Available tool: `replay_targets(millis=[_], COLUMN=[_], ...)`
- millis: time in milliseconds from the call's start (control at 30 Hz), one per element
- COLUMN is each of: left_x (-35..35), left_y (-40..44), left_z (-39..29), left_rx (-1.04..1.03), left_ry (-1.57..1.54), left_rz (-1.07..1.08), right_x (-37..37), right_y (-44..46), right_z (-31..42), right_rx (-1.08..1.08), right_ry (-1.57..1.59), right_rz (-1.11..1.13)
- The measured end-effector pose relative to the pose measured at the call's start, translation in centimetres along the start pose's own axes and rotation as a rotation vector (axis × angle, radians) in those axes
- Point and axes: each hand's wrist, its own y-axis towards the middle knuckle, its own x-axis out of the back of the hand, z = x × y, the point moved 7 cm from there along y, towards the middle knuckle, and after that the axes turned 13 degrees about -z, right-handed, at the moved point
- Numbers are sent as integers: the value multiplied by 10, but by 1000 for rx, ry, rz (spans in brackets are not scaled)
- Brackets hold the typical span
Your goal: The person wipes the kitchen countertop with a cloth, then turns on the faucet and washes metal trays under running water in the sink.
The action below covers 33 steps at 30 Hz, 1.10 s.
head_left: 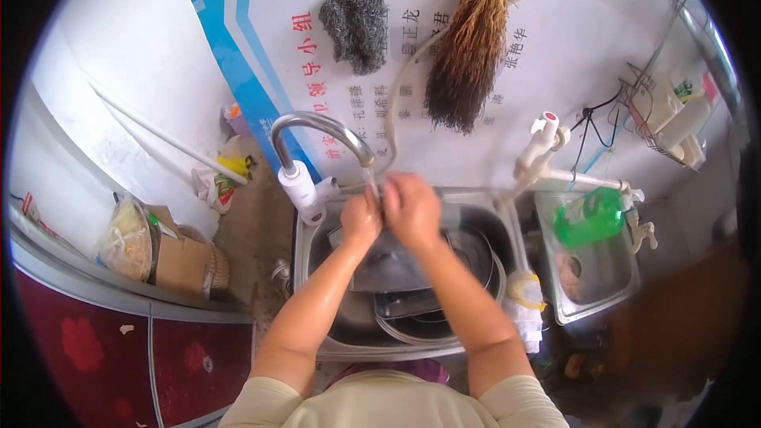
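Both hands are together under the curved metal faucet (317,120), above the larger steel sink (305,309). Water runs from the spout onto them. My left hand (362,220) has its fingers drawn in, and my right hand (412,206) presses against it with bent fingers. Whatever lies between the hands, if anything, is hidden by blur and by the fingers. Below them, metal pans (476,257) and a dark tray (408,303) lie in the sink. The faucet's white body (300,190) stands at the sink's back left corner.
A steel wool scrubber (354,28) and a straw brush (472,63) hang on the wall. At the right, a green bottle (590,218) lies over a small sink (622,285). White cloth (523,313) hangs at the sink's right edge. A cardboard box (182,261) stands left.
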Motion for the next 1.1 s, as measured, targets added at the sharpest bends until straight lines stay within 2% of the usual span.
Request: replay_targets(millis=[67, 133, 167, 233, 267, 300, 333, 400, 467, 567, 667, 767, 800, 833, 900, 1000, 1033, 1067, 1100], left_x=[6, 3, 3, 4, 6, 10, 12, 7, -1, -2, -1, 2, 1, 3, -1, -8, -14, -18, -22], left_y=[0, 7, 9, 8, 9, 7, 7, 7, 10, 1, -6, -6, -7, -6, -3, -6, -12, -13, -14], left_z=[-7, 24, 31, 46, 44, 42, 38, 35, 32, 30, 38, 34, 39, 39, 54, 79, 83, 83, 83], left_rx=[-385, 33, 102, 247, 193, 140, 88, 114, 135, 94, 105, 45, 70, 91, 112, 427, 692, 734, 775], left_ry=[-118, -242, -201, -113, -99, -84, -68, -18, -3, -99, -200, -160, -229, -299, -421, -636, -886, -1023, -1160], left_rz=[-169, -87, -109, -153, -173, -195, -215, -181, -163, -203, -203, -177, -171, -168, -204, -231, -197, -203, -210], right_x=[0, 0, -2, -11, -1, 2, 4, 2, -3, 1, 7, 21, 24, 25, 32, 37, 42, 47, 49], right_y=[-21, -29, -31, -32, -35, -39, -38, -39, -28, -12, -11, -11, -13, -19, -31, -44, -41, -39, -38], right_z=[49, 44, 39, -27, -75, -118, -127, -101, -19, 12, -49, -103, -117, -137, -151, -154, -148, -141, -136], right_rx=[370, 371, 372, 84, -211, -323, -465, -154, 93, 222, 49, -103, -179, -185, -425, -766, -772, -778, -678], right_ry=[-61, -77, -83, -68, 0, -23, 87, -166, -131, 26, -215, -232, -218, -64, 163, 552, 587, 620, 573], right_rz=[-55, 1, 28, 77, -93, -100, -98, -141, -76, 13, 46, 91, 144, 92, 119, 79, 29, -22, -26])
